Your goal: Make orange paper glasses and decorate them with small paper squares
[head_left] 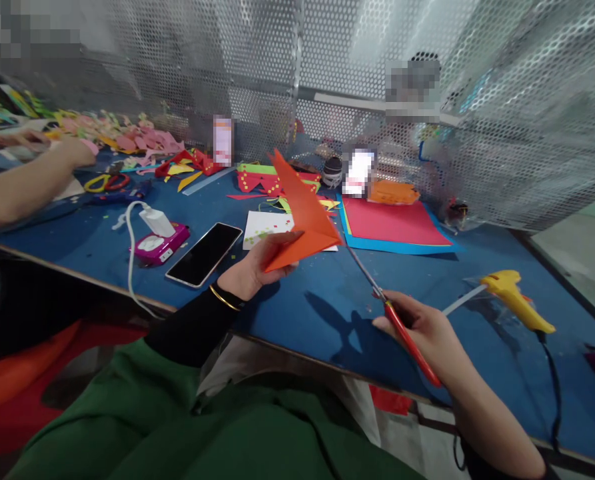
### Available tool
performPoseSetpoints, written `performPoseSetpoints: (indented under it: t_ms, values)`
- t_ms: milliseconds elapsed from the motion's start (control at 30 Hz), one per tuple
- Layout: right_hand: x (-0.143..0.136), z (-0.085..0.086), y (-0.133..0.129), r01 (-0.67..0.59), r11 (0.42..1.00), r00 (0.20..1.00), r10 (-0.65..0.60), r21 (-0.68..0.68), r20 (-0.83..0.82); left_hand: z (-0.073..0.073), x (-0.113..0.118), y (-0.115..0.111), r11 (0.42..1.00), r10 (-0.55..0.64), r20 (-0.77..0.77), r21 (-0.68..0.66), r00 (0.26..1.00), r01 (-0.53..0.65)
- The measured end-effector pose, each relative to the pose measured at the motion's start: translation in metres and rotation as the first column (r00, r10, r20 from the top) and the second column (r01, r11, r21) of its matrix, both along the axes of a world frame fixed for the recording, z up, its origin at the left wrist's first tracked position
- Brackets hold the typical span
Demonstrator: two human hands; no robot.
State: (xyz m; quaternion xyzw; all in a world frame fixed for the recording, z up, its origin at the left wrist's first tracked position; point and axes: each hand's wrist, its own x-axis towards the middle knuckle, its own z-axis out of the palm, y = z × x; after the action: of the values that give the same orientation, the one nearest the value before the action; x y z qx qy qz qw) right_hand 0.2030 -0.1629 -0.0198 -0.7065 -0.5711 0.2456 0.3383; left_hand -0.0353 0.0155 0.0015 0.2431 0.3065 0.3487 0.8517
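Note:
Folded orange paper [304, 217] is pinched between the thumb and fingers of my left hand [267, 260], held above the table's front middle. Its long point rises up and to the left. My right hand [422, 327] is closed round the red handles of a pair of scissors [410, 340]. The metal blades reach up and left, and their tips meet the right corner of the orange paper. How far the blades are parted is hard to tell. Under the paper lies a white sheet [260, 227] with small green and red bits on it.
A black phone [204, 255] and a magenta power socket [160, 245] lie to the left. Red and blue sheets [394, 222] lie behind, a yellow glue gun [517, 300] at right. Another person's arm [32, 183] reaches in at far left, near yellow-and-red-handled scissors [107, 183] and pink scraps.

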Motion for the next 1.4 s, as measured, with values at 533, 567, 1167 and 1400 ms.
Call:
performPoseSetpoints:
  t_ms: [533,567,1167,1400]
  values:
    - [-0.015,0.027,0.070,0.057,0.919,0.845,0.163,0.389,-0.509,-0.033,0.000,-0.036,0.550,-0.796,0.278,-0.039,0.537,0.835]
    - [-0.015,0.029,0.071,0.045,0.914,0.840,0.185,0.404,-0.510,-0.036,0.000,-0.035,0.547,-0.807,0.238,-0.042,0.540,0.836]
    - [-0.010,0.007,0.074,0.247,0.935,0.564,0.075,0.255,-0.822,-0.019,0.016,-0.046,0.933,-0.245,0.021,0.278,0.969,0.230]
    - [-0.019,-0.002,0.071,0.298,0.923,0.569,0.032,0.242,-0.822,-0.016,0.033,-0.057,0.987,0.053,0.047,0.147,0.997,-0.059]
